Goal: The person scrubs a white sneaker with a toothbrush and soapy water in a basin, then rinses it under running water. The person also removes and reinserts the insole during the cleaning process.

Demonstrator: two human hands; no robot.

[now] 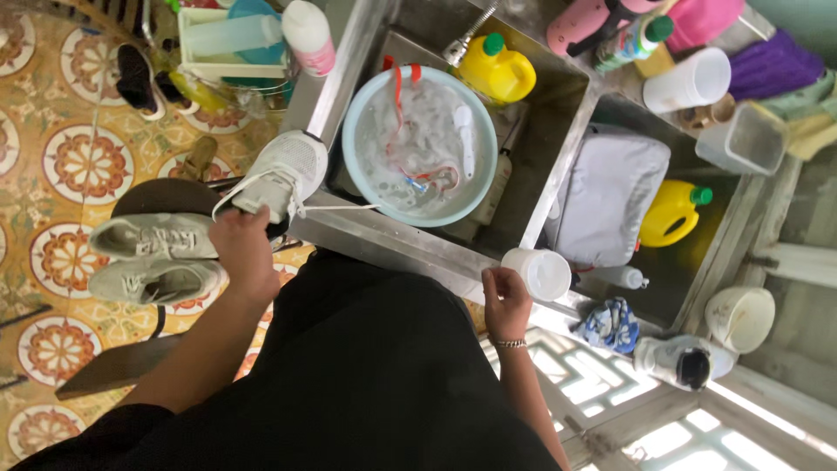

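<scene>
Your left hand, left of centre in the frame, is closed around the heel of a white sneaker held over the sink's edge. Your right hand, lower centre, grips a white plastic cup beside the basin of soapy water.

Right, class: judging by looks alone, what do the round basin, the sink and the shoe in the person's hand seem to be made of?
Basin: probably plastic, pale blue, smooth with an even moulded rim.
Sink: likely stainless steel, grey with a dull sheen and folded edges.
White shoe, held in the left hand: seemingly mesh fabric, going by the fine dotted texture, with a cord lace trailing; the sole material is unclear.
</scene>
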